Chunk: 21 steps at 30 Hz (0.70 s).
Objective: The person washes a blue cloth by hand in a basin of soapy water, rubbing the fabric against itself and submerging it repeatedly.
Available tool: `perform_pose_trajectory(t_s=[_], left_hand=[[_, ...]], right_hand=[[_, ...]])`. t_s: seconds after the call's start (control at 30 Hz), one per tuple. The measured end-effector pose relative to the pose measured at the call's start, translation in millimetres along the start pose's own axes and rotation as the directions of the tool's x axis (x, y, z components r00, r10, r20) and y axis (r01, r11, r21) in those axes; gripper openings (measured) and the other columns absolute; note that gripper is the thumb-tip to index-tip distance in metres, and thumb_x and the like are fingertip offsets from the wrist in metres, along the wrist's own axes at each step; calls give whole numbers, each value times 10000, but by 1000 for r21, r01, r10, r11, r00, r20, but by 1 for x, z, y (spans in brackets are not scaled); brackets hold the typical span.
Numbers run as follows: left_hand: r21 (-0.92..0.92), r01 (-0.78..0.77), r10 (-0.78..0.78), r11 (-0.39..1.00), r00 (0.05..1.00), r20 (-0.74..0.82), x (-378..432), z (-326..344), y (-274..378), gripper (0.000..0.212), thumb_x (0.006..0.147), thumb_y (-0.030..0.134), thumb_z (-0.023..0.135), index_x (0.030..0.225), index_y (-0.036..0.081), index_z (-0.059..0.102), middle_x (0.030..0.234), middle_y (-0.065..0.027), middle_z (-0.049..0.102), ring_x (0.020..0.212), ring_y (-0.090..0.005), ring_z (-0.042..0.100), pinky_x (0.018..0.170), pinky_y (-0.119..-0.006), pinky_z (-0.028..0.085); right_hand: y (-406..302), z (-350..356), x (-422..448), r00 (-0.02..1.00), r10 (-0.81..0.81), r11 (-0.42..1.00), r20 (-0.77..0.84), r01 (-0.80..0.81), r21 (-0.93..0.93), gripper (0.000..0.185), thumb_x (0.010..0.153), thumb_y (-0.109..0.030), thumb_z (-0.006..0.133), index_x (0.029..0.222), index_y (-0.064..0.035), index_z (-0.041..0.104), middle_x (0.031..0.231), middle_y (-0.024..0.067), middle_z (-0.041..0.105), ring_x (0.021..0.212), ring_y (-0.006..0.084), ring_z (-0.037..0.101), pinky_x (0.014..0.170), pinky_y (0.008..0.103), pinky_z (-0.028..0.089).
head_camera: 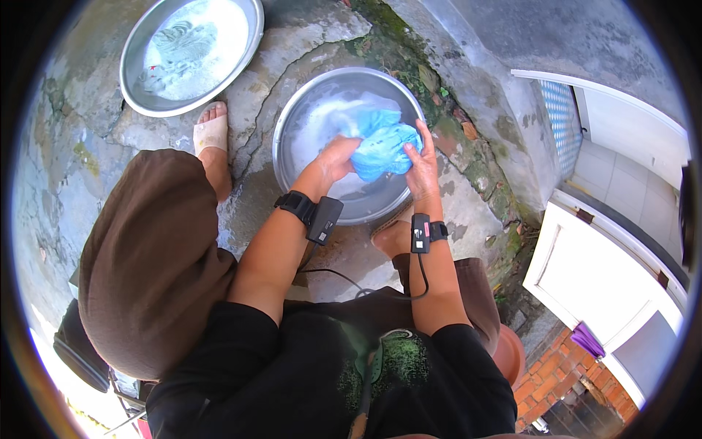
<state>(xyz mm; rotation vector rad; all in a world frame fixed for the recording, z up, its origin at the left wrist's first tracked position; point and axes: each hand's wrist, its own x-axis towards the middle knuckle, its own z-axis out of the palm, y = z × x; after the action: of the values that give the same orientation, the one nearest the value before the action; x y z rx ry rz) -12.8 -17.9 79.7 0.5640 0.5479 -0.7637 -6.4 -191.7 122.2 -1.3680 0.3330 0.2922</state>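
A wet, bunched light-blue cloth (pixel 385 149) is held over a round metal basin (pixel 340 208) on the ground before me. My left hand (pixel 338 156) grips the cloth's left side, its fingertips hidden behind the folds. On the right side, my right hand (pixel 423 164) has its thumb pressed on the cloth and its fingers extended along the far edge. Whitish suds (pixel 318 131) float on the water in the basin. Part of the cloth trails toward the back of the basin; whether it touches the water I cannot tell.
A second metal basin (pixel 133 74) of foamy water stands at the upper left, near my sandalled left foot (pixel 211 129). Cracked, wet concrete (pixel 263 131) lies around. A mossy wall base (pixel 466 137) and a white door (pixel 587 269) are on the right. A cable (pixel 334 273) links my wrist devices.
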Motion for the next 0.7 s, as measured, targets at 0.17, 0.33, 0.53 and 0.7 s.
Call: perform_pose_trajectory(t_s=[0.17, 0.33, 0.53, 0.7], left_hand=[[-155, 195, -124, 968, 916, 383, 9, -15, -21, 316, 868, 230, 475, 1111, 34, 523, 1065, -69, 578, 945, -178, 569, 798, -383, 469], [-275, 275, -131, 921, 885, 446, 5, -9, -23, 345, 869, 280, 474, 1111, 41, 530, 1085, -59, 573, 968, -165, 559, 836, -340, 451], [-329, 187, -156, 926, 981, 119, 4, -11, -21, 453, 854, 418, 469, 1182, 105, 482, 1146, -86, 534, 1039, -242, 520, 879, -501, 395], [-463, 271, -219, 844, 962, 165, -9, -6, -4, 559, 806, 552, 464, 1215, 171, 451, 1163, -113, 511, 1081, -335, 472, 870, -647, 303]], right_hand=[[36, 10, -1, 988, 144, 922, 59, -155, 354, 512, 855, -288, 529, 1276, -54, 357, 1243, 100, 436, 1087, 212, 474, 911, 358, 411], [30, 18, -6, 960, 225, 811, 168, -280, 513, 537, 791, -390, 595, 1177, -44, 454, 1105, 103, 542, 989, 226, 540, 860, 368, 448], [18, 17, 9, 996, -9, 991, -89, 21, 130, 279, 756, -76, 624, 1021, -59, 537, 983, 46, 562, 891, 163, 545, 799, 274, 449], [-15, 59, -7, 957, -289, 907, 2, 274, -319, 534, 654, -12, 679, 1152, -32, 486, 1014, 46, 523, 895, 159, 515, 799, 271, 423]])
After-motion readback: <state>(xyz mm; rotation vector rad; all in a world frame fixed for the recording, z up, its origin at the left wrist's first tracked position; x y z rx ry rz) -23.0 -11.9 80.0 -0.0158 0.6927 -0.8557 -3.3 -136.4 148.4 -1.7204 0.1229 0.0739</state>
